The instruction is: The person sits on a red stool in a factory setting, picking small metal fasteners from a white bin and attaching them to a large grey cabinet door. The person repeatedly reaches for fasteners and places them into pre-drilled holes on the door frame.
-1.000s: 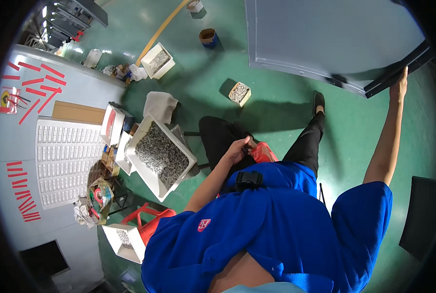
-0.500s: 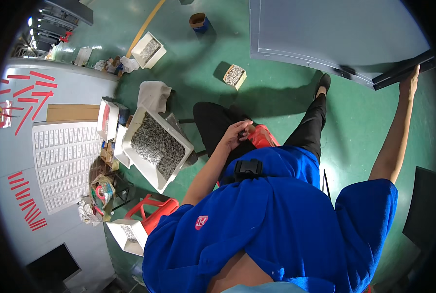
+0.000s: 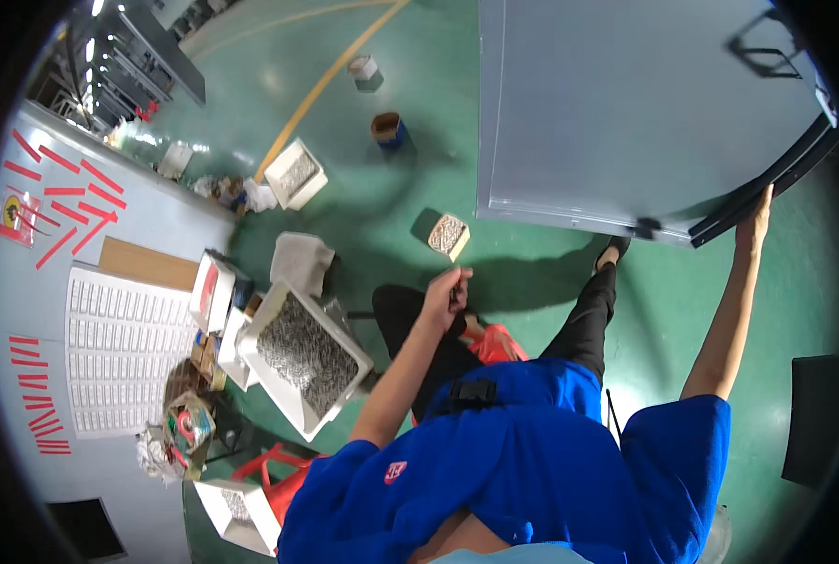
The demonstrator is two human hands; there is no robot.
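My left hand (image 3: 446,299) is raised in front of my lap, its fingers curled closed around something small and dark that I cannot make out. Beyond it on the floor stands a small open box (image 3: 449,236) of small metal parts. My right arm reaches forward, and my right hand (image 3: 756,222) lies with straight fingers against the black edge strip (image 3: 762,191) of a large grey panel (image 3: 607,113). Where my right thumb is, I cannot tell. To my left stands a white bin (image 3: 297,399) heaped with small metal pieces (image 3: 306,352).
A blue box (image 3: 388,130) and a white box of parts (image 3: 296,175) stand farther off on the green floor. At left are a red stool (image 3: 283,479), a white container (image 3: 236,517) and a label-covered wall (image 3: 128,348). A dark bracket-like shape (image 3: 765,58) shows on the panel.
My left hand has moved forward from my lap, fingers still closed. The view has tilted up, so the floor and panel sit lower in it. My right hand stays at the panel's edge.
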